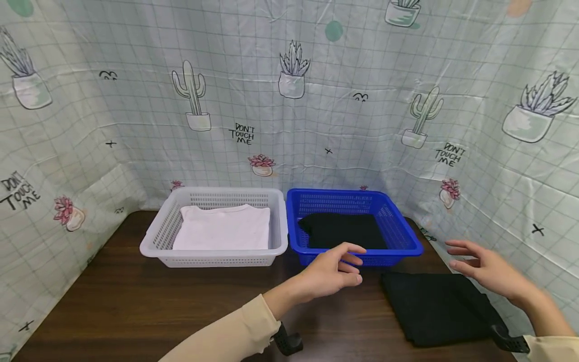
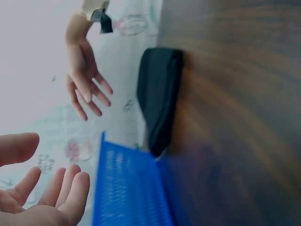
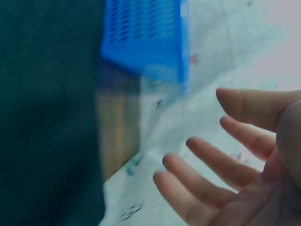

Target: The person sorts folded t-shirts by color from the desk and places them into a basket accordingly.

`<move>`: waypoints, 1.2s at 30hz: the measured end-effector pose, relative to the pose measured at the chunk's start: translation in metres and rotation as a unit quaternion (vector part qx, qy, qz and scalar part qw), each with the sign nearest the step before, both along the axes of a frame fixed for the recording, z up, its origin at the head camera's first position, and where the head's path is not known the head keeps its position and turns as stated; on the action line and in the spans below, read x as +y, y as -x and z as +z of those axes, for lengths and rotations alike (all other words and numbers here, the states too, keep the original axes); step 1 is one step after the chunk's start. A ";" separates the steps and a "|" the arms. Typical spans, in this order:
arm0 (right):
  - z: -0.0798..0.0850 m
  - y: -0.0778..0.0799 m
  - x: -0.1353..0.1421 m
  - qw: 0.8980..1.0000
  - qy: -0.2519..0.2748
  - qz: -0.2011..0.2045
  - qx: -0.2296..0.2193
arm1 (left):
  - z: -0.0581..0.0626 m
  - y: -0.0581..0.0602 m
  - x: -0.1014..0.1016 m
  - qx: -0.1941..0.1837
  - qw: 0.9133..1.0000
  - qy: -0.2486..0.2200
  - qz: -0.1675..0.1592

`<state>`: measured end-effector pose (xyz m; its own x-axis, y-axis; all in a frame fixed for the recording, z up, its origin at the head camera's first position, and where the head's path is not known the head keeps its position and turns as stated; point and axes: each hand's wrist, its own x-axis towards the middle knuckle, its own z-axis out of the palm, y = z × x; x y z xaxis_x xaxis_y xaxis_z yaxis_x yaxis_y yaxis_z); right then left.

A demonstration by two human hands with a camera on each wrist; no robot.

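A folded black cloth [image 1: 439,309] lies on the table at the right, in front of the blue basket [image 1: 296,236]. My right hand [image 1: 495,271] hovers over the cloth's far right corner, fingers loosely bent and holding nothing. My left hand [image 1: 332,271] is in the air before the blue basket's front wall, its relaxed fingers apart and empty. Inside that basket lies a dark folded garment [image 1: 346,230]. In the left wrist view the folded cloth [image 2: 160,89] appears as a thick stack. Fingers and thumb of the right hand [image 3: 235,174] are spread in the right wrist view.
A white basket [image 1: 151,246] holding a folded white shirt [image 1: 223,229] stands left of the blue one, their rims side by side. The brown wooden table [image 1: 113,306] extends in front. A cactus-print curtain [image 1: 289,125] hangs behind and along both sides.
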<state>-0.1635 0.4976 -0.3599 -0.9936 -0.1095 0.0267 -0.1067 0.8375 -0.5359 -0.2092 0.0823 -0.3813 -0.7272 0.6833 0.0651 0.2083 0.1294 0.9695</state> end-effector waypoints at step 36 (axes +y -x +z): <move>-0.058 -0.008 0.005 0.989 0.008 -0.043 -0.143 | -0.072 -0.015 0.073 -0.248 0.968 -0.031 -0.001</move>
<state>-0.1551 0.5030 -0.4179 -0.9661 -0.0267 -0.2566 0.1224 0.8282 -0.5470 -0.1938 0.1552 -0.4535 -0.6783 0.6906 -0.2510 -0.2845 0.0680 0.9562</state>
